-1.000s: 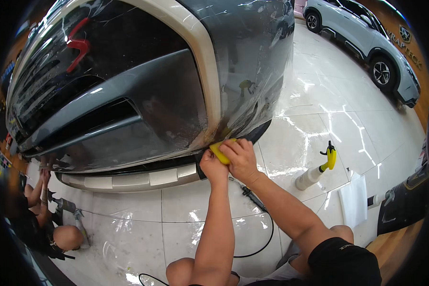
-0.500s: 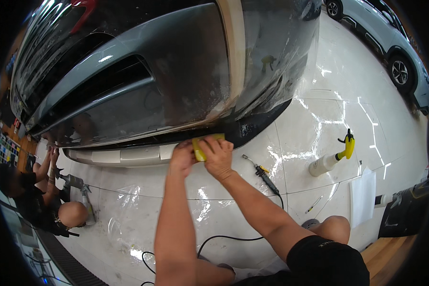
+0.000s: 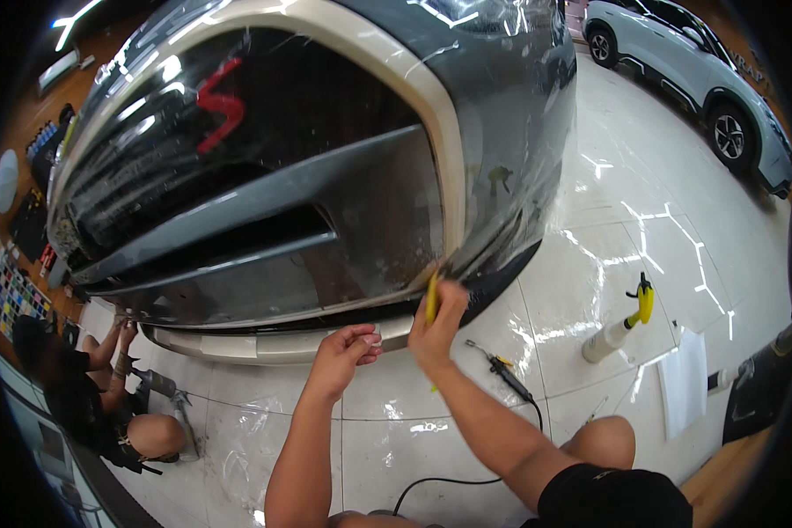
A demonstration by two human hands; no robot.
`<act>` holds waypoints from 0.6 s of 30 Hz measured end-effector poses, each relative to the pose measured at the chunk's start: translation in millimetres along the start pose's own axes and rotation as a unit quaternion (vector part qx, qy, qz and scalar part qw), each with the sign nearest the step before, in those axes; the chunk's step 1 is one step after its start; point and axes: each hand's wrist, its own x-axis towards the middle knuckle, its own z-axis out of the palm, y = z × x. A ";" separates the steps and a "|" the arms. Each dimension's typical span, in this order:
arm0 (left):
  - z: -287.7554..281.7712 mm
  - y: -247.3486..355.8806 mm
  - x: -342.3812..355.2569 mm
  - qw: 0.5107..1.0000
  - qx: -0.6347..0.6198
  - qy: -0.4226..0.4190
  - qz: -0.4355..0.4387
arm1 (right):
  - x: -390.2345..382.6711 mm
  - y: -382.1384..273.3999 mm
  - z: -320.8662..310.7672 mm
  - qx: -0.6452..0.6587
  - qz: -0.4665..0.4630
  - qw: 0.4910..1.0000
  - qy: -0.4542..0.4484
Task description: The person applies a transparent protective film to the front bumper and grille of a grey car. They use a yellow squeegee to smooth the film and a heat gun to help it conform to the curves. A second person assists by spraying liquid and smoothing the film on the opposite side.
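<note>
My right hand (image 3: 440,321) is closed around a thin yellow squeegee (image 3: 432,297), held upright against the lower right corner of a dark grey car's end panel (image 3: 370,216). To its left, my left hand (image 3: 345,356) is raised in front of the pale bumper strip (image 3: 286,348), its fingers curled together. A small whitish bit shows at those fingertips, too small to name. Clear film with wrinkles (image 3: 515,216) covers the car's right corner, beside a beige band (image 3: 449,150) that curves round the panel.
On the floor right of my hands lies a black corded torch-like tool (image 3: 509,380). A spray bottle with a yellow head (image 3: 609,339) and a white sheet (image 3: 682,383) stand and lie farther right. Another person (image 3: 88,378) crouches at the left by the bumper. A light-blue car (image 3: 678,70) is parked at upper right.
My hands, both on the yellow squeegee before, have come apart. The right has carried it up and right to the panel's corner; the left has dropped away. The view has shifted upward.
</note>
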 end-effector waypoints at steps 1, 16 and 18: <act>6.1 17.7 -7.6 0.999 0.017 0.016 0.031 | -23.0 10.5 -5.2 0.039 -0.002 0.995 -0.090; 22.7 221.4 -54.7 0.875 -0.328 0.148 0.323 | -15.8 -18.5 -70.1 0.068 0.195 0.960 -0.191; 15.3 235.8 -58.5 0.872 -0.362 0.156 0.291 | 1.8 -25.6 -81.7 0.106 0.304 0.926 -0.199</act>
